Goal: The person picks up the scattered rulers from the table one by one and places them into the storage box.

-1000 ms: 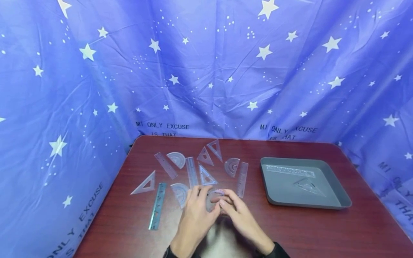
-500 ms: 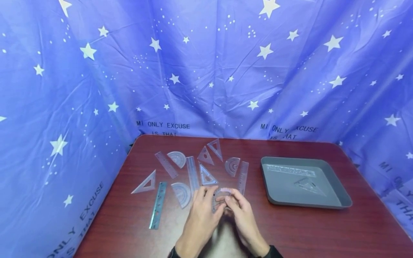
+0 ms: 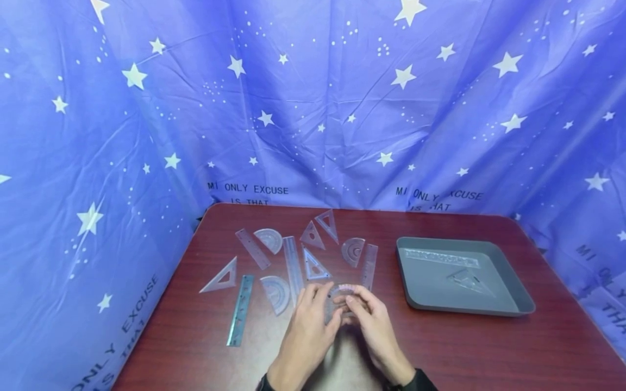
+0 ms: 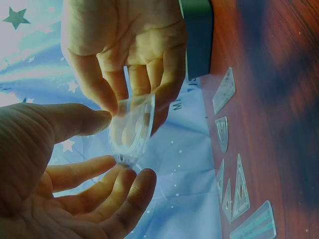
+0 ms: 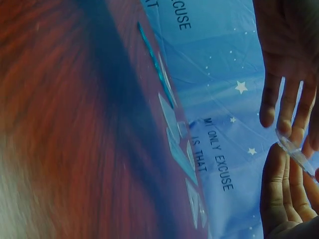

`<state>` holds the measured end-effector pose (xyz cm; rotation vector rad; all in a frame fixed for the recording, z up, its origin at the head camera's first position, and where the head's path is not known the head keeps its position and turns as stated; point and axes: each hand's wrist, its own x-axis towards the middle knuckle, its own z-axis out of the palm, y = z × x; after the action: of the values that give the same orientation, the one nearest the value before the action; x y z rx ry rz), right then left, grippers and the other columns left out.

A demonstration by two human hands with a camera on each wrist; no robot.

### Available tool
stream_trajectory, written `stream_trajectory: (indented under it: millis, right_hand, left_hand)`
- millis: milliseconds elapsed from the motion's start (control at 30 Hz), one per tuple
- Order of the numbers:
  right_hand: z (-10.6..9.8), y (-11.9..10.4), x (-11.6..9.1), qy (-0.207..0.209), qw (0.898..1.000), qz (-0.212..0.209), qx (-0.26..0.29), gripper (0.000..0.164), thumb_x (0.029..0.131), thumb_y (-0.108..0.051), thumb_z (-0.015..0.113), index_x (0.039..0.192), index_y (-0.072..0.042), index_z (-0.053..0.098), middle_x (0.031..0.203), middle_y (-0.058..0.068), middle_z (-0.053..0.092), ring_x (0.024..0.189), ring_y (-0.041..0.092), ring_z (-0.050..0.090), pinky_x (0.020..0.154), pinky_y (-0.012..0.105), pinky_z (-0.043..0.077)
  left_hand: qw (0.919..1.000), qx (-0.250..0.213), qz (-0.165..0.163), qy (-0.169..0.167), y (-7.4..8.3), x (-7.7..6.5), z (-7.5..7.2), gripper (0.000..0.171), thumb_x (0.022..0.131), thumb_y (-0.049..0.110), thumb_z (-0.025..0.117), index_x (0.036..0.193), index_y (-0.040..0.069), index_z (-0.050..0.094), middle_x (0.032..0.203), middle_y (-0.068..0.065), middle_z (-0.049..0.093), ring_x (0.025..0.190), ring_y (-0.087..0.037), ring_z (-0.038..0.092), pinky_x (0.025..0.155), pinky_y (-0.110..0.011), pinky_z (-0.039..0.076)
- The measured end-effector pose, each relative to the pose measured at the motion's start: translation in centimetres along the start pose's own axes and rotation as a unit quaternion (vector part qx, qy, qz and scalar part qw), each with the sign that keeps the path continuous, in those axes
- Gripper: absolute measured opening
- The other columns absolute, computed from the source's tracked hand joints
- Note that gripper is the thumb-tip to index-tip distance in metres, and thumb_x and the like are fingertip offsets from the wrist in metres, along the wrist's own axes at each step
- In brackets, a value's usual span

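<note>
Left hand (image 3: 309, 325) | right hand (image 3: 377, 327) | both gripping clear protractor (image 4: 133, 139) (scale illegible) | curtain (image 3: 303, 146): "MI ONLY EXCUSE"

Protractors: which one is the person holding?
The protractor between the left hand and right hand, gripped by both; the other three protractors lie on the table.

Head view: blue curtain (image 3: 320, 155) printed "MI ONLY EXCUSE IS THAT" at 9 o'clock; repeated, letters partly lost, at 3 o'clock; "ONLY EXCUSE" at 8 o'clock.
</note>
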<state>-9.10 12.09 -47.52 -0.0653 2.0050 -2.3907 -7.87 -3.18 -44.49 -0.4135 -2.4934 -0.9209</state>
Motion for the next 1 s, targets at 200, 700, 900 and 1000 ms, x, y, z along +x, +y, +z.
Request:
stream_trajectory:
  millis: [200, 700, 900, 1000]
  right_hand:
    - [-1.6, -0.6, 0.7, -0.023, 0.998, -0.033, -0.055, 0.027, 0.107, -0.002, 0.058, 0.124, 0.019, 0.059, 0.095, 0.002, 0.079, 0.077, 0.011, 0.074, 0.068, 0.028, 0.064]
    - [-6.9, -5.6, 3.2, -0.024, 0.947, -0.116, -0.300, 0.015, 0.099, 0.006, 0.061, 0.105, -0.005, 0.070, 0.090, 0.007, 0.077, 0.078, 0.009, 0.072, 0.068, 0.027, 0.061]
    - [-9.8, -7.8, 4.9, 0.032, 0.904, -0.142, -0.402, 0.019, 0.095, 0.003, 0.061, 0.102, -0.011, 0.072, 0.088, 0.001, 0.077, 0.075, 0.002, 0.068, 0.066, 0.019, 0.055]
    - [-11.7, -8.6, 6.1, 0.051, 0.885, -0.141, -0.441, 0.016, 0.096, -0.001, 0.062, 0.104, -0.011, 0.072, 0.088, 0.001, 0.077, 0.072, -0.001, 0.065, 0.066, 0.018, 0.052]
  left_hand:
    - [0.9996, -0.001, -0.019, -0.022, -0.2, -0.2, -0.2, 0.048, 0.085, 0.011, 0.088, 0.130, 0.008, 0.071, 0.117, -0.007, 0.071, 0.106, -0.021, 0.069, 0.090, -0.039, 0.063]
    - [0.9920, 0.036, -0.062, -0.104, -1.0, -0.6, -0.6, 0.046, 0.090, 0.020, 0.084, 0.132, 0.009, 0.070, 0.125, -0.012, 0.070, 0.115, -0.028, 0.064, 0.093, -0.047, 0.060]
    - [0.9876, 0.058, -0.065, -0.131, -1.3, -0.7, -0.5, 0.047, 0.089, 0.021, 0.085, 0.132, 0.007, 0.071, 0.128, -0.012, 0.070, 0.118, -0.030, 0.064, 0.097, -0.050, 0.059]
    - [0.9863, 0.071, -0.060, -0.136, -1.5, -0.9, -0.5, 0.044, 0.090, 0.022, 0.085, 0.129, 0.007, 0.072, 0.125, -0.009, 0.072, 0.114, -0.028, 0.064, 0.095, -0.048, 0.058]
